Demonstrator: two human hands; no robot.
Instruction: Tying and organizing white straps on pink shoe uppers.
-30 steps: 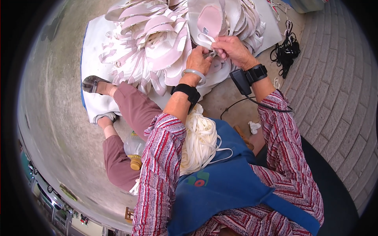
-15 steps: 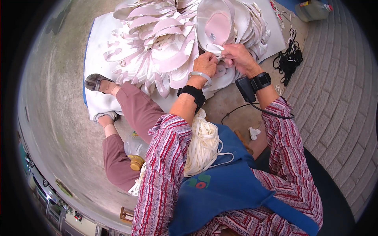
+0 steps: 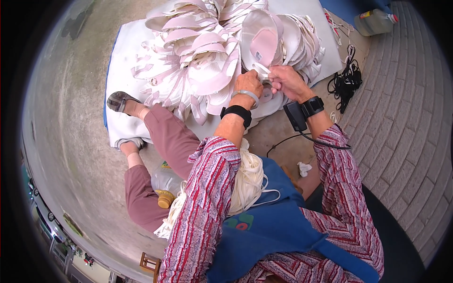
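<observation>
A white and pink shoe upper (image 3: 263, 40) stands among a heap of similar uppers (image 3: 207, 75), its opening toward me. At its near end a white shoelace (image 3: 261, 70) makes a small loop. My right hand (image 3: 289, 81) pinches this lace between thumb and fingers. Close on its left, my left hand (image 3: 249, 84) is closed against the upper's near edge; its fingertips are hidden behind the back of the hand. Across the blue apron (image 3: 278, 221) on my lap lies a thick bundle of white laces (image 3: 247, 179).
Under the heap spreads a white sheet (image 3: 123, 61). Black cords (image 3: 346, 78) lie tangled to the right, below a jug of clear liquid (image 3: 375, 22). A plastic bottle with a yellow cap (image 3: 164, 198) rests by my leg. A cable (image 3: 325, 143) hangs from my right wrist's black box.
The view has shifted slightly. My left hand has turned, showing more of its back, and the lace loop between the hands looks smaller. My right hand keeps its pinch.
</observation>
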